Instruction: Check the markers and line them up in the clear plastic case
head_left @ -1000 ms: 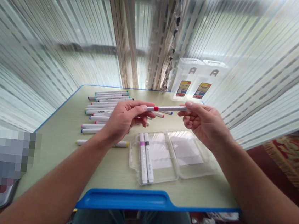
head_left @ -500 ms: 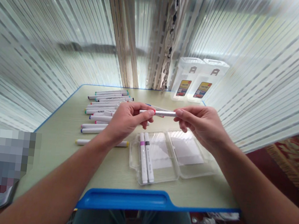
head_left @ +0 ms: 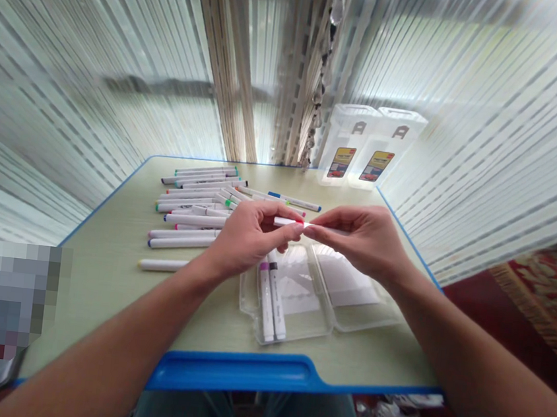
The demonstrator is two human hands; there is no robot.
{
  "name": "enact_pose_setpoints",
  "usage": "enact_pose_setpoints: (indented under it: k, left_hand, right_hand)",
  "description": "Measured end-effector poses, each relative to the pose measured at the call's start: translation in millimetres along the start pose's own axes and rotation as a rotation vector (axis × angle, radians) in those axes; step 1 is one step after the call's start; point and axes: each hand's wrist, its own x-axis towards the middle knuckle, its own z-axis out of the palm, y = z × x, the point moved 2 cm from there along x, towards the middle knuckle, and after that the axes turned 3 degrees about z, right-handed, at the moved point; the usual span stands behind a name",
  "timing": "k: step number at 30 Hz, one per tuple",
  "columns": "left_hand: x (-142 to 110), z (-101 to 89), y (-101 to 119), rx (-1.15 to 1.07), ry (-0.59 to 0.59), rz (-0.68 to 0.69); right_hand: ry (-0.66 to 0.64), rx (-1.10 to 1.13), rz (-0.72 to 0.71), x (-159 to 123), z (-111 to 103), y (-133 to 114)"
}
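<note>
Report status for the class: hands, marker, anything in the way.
Left hand and right hand pinching red-banded marker. Marker held roughly horizontal. Open case nearby, two markers inside. Nothing seen blocking hands.

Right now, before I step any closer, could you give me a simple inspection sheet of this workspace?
Surface: pale green table with blue edging.
Job's things: red-banded marker, held above the table; loose markers, mostly on the table's left side; open clear case with purple-banded marker and black-banded marker in its left half.
Clutter: plastic bag, below the table's right side.
Hands: left hand and right hand both pinch the red-banded marker, fingertips close together near its band.
Cables: nothing seen.
Surroundings: string curtain behind; two labelled clear containers upright at the far edge; patterned rug at right.
</note>
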Motion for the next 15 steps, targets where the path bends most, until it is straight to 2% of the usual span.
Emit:
enact_pose_setpoints:
  k: [8, 15]
  left_hand:
    - [-1.1, 0.0, 1.6, -0.006, -0.023, 0.003]
    - [1.0, -5.0, -4.2, -0.218, 0.036, -0.035]
  right_hand:
    - [-0.003, 0.024, 0.038, -0.3, -0.2, 0.8]
    - [-0.021, 0.234, 0.169, 2.0, -1.9, -0.1]
